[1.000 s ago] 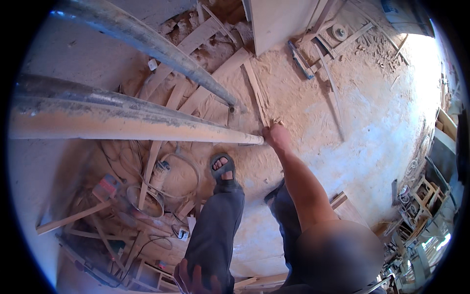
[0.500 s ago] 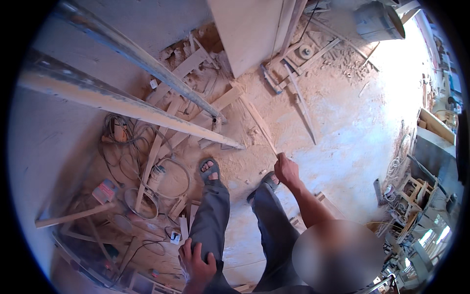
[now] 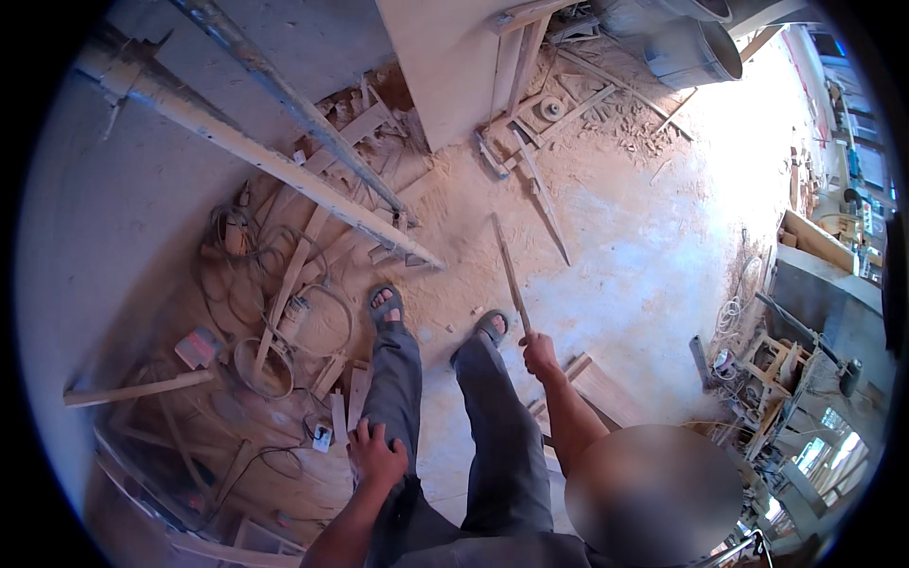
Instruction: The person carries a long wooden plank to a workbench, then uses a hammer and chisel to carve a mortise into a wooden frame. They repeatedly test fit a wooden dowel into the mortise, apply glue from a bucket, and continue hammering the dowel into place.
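Note:
My right hand is wrapped round the near end of a thin wooden strip, which points away from me above the floor beside my right foot. The strip's far end looks slightly blurred. My left hand rests on my left trouser leg around the knee or thigh, fingers spread, with nothing in it. Past the strip, a long narrow piece of wood lies on the dusty floor. A pale wooden board lies to the right of my right forearm.
Two long poles slant down from the left to the floor ahead of my feet. Tangled cables, offcuts and a round hoop clutter the left. A large pale panel and a bucket stand at the back; scrap wood piles up right.
The wooden strip in my right hand has swung away from the wood pile and now stands more nearly straight ahead. My left hand stays on my leg. The whole view has shifted somewhat.

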Motion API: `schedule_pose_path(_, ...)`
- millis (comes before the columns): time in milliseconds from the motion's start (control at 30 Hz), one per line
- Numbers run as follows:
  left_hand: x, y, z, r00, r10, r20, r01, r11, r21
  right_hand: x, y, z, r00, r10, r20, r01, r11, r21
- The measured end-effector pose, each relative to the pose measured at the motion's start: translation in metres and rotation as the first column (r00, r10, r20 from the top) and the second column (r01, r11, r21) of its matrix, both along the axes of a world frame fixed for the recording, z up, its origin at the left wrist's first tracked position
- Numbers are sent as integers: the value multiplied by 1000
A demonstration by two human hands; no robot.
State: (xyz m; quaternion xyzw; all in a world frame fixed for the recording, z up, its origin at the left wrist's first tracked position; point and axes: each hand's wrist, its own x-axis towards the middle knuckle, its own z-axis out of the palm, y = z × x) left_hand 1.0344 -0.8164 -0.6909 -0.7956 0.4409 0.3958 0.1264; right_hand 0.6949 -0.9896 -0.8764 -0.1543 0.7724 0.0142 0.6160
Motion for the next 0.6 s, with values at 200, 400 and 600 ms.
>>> schedule_pose_path(200, -16, 16, -5, 993, 90, -83, -85, 995, 56, 19, -31, 161, 845, -245, 476, 222, 969, 107)
schedule_pose_path(400, -45, -78, 24, 260, 573, -777, -831, 542, 122, 26, -11, 296, 633, -246, 734, 121, 968, 220)
schedule_pose_path(600, -66, -120, 168, -95, 442, -892, -905, 335, 262, 66, 10, 384, 478, -210, 853, -20, 968, 250)
